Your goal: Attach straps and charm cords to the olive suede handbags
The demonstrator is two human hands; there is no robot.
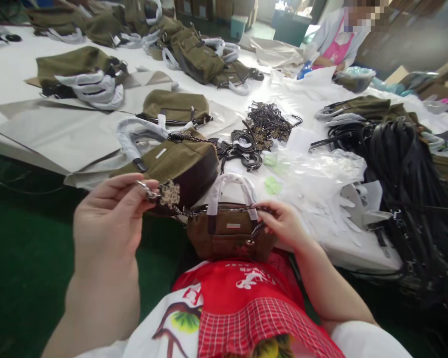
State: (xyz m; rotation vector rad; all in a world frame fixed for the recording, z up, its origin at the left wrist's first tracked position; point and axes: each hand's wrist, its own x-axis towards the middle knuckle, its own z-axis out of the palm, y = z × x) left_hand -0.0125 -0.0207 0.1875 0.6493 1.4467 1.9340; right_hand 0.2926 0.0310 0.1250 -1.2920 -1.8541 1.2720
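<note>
A small brown handbag [227, 233] with white-wrapped handles rests on my lap against the table edge. My left hand [108, 223] is raised and pinches a metal clasp with a leopard-print charm [168, 194] on a chain that runs down to the bag. On the bag's right end, the fingers of my right hand [281, 221] are closed around a braided strap. Just behind lies a larger olive and brown bag [175, 161] with a wrapped handle.
The white table [18, 69] carries several olive bags [78, 64], sheets of grey paper [59, 132], a heap of chain charms [267, 124], clear plastic bags [313, 169] and a pile of black straps [406, 169]. Another person [339, 44] works at the far right. The floor [22, 238] is green.
</note>
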